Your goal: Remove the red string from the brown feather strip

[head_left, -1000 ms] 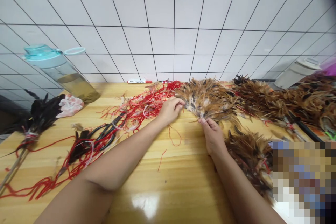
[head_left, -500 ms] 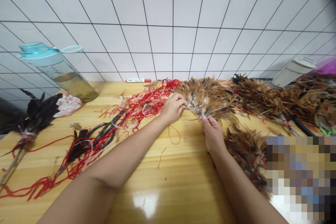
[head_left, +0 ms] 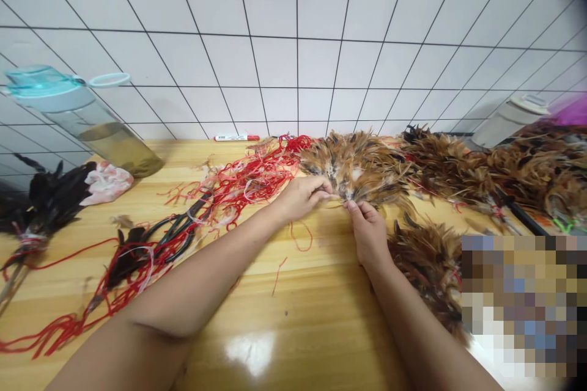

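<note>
Your left hand [head_left: 305,195] and right hand [head_left: 369,232] both pinch the near edge of the brown feather bundle [head_left: 362,165] lying on the desk [head_left: 298,317] beside the red strings [head_left: 247,180], so a hard tug could shed feathers or snag strings

The left hand [head_left: 302,197] now sits further along the near edge of the brown feather bundle [head_left: 367,162] than a second ago. It has left the bundle's left end, by the red strings [head_left: 257,177], and lies closer to the bundle's middle. Its fingertips [head_left: 331,190], earlier clearly apart from the right hand [head_left: 369,232], now pinch at the bundle's edge just beside that hand's fingertips [head_left: 351,204]. The right hand is also slightly nearer the bundle.
</note>
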A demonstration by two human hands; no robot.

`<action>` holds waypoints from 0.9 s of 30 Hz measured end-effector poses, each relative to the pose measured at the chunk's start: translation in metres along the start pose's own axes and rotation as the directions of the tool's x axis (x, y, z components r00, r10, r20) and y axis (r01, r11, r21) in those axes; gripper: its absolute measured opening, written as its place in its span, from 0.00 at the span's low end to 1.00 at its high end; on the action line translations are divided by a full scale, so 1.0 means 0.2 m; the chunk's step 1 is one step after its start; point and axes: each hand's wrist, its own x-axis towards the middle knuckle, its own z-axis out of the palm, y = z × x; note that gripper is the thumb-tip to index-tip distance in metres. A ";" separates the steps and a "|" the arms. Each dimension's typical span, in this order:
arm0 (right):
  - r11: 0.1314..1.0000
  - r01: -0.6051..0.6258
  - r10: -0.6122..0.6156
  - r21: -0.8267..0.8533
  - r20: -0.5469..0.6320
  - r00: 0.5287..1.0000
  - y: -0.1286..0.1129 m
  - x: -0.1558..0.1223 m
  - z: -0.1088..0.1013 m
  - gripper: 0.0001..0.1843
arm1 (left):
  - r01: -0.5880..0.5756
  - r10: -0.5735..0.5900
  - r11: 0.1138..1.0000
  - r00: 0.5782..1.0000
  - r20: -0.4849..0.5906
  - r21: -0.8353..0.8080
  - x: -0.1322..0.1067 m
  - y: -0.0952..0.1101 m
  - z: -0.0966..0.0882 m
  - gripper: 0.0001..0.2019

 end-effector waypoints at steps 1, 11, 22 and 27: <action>1.000 -0.020 0.020 0.011 -0.003 1.000 0.01 0.00 0.00 0.17 | -0.022 0.022 1.000 1.000 0.018 0.015 0.00 0.00 0.00 0.05; 0.990 0.067 -0.067 -0.121 0.005 0.998 0.05 0.01 0.00 0.18 | -0.302 0.295 0.928 0.953 0.067 0.220 -0.01 0.03 0.00 0.10; 0.977 0.149 -0.124 -0.154 0.161 0.979 0.01 0.02 0.00 0.15 | -0.356 0.321 0.858 0.934 0.154 0.371 -0.02 0.05 0.02 0.11; 0.980 0.128 -0.097 -0.152 0.195 0.976 0.01 0.02 0.00 0.16 | -0.377 0.367 0.860 0.925 0.099 0.343 -0.01 0.05 0.03 0.10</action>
